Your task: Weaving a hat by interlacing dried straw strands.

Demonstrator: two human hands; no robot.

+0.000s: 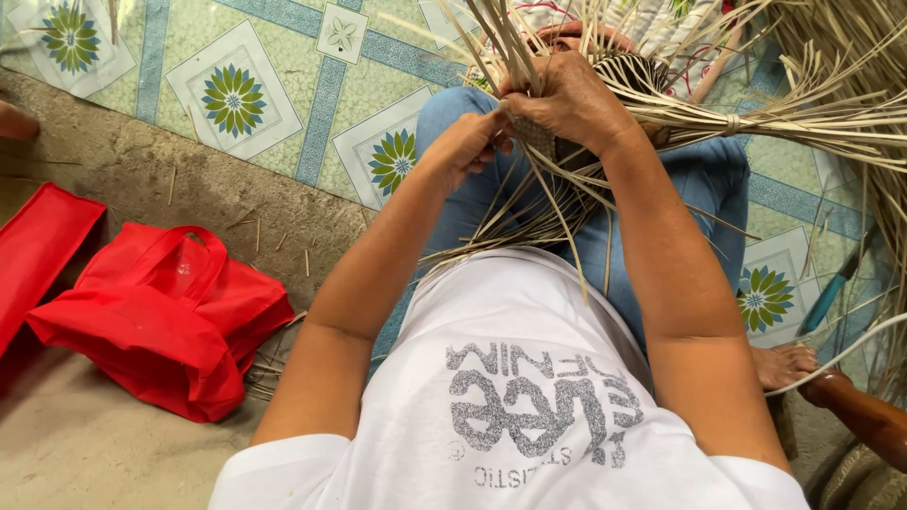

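Your right hand (567, 99) is closed tight around a bunch of thin, flat straw strips (529, 47). The strips are pale and dry, long and stiff, and they fan out upward past the top edge, so you cannot see their ends. Your left hand (468, 142) is just beside it, with its fingers pinched on strips near the woven piece (539, 137). That piece sits on your lap, over your blue jeans (704, 179). It looks tightly crossed and bumpy, but your hands hide most of it, so its shape is hard to tell. Loose strip ends hang down over your white shirt (510, 312).

More straw lies in a tied bundle (803, 123) on your right, and it runs out of view. Under you is a smooth floor mat (283, 94) with flower squares. Beside it is rough grey ground with a soft red cloth bag (161, 312). A blue-handled tool (831, 288) is half hidden by straw.
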